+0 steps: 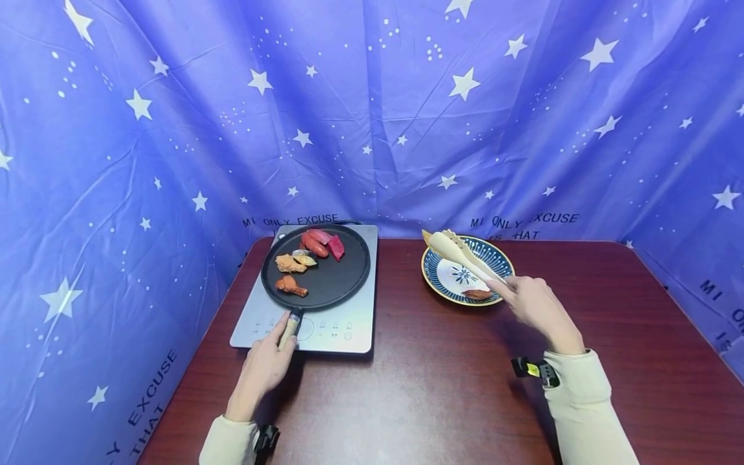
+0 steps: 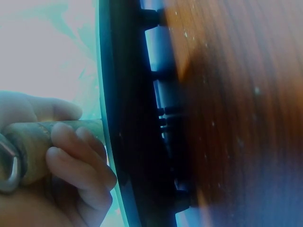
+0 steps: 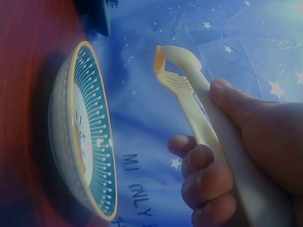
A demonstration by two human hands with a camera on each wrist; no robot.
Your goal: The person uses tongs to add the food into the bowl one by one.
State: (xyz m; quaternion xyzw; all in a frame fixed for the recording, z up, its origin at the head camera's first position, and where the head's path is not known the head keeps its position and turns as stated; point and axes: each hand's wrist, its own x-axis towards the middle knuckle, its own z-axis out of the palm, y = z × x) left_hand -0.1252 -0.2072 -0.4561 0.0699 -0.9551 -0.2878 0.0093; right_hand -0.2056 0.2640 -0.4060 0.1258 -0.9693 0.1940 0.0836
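My left hand [image 1: 268, 361] grips the wooden handle [image 1: 287, 330] of a round black frying pan [image 1: 337, 284]; the left wrist view shows the fingers curled round it. In the pan lie a drumstick [image 1: 290, 285], a fried piece [image 1: 288, 263], a small yellowish-and-dark piece [image 1: 305, 259], and red and pink pieces [image 1: 336, 247]. My right hand [image 1: 537, 310] holds cream tongs [image 1: 456, 252] above a blue-patterned plate [image 1: 429, 284]. Between the tongs' tips is a thin orange-yellow piece [image 3: 160, 59], clear of the plate. A brown piece [image 1: 478, 294] lies on the plate's near side.
Under the pan is a silver induction cooker [image 1: 360, 323] with printed touch controls, on the left of a dark red wooden table [image 1: 407, 381]. Blue curtains [image 1: 372, 129] with white stars close off the back and sides.
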